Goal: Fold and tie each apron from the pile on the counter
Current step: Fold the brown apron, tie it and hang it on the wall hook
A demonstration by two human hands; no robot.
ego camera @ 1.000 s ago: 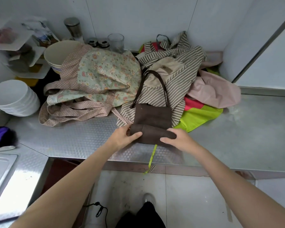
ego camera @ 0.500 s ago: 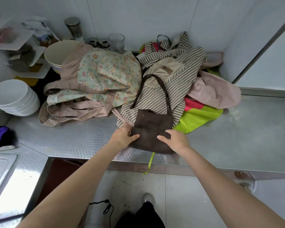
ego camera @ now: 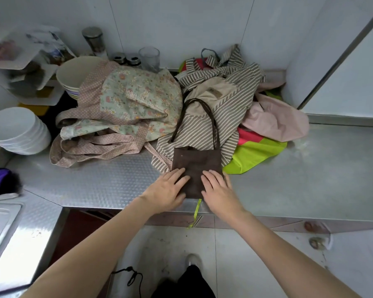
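A: At far left, stacked white bowls [ego camera: 17, 131]; behind them a cream bowl stack [ego camera: 78, 75], top bowl holding nothing visible, floral apron [ego camera: 136, 104] draped on its rim.
B: Centre?
A: Left hand [ego camera: 167, 193] and right hand [ego camera: 219, 190], fingers straight, press flat on folded brown apron [ego camera: 197, 166] at counter [ego camera: 310, 179] edge. Striped apron [ego camera: 220, 117] behind; drinking glass [ego camera: 149, 58] looks empty.
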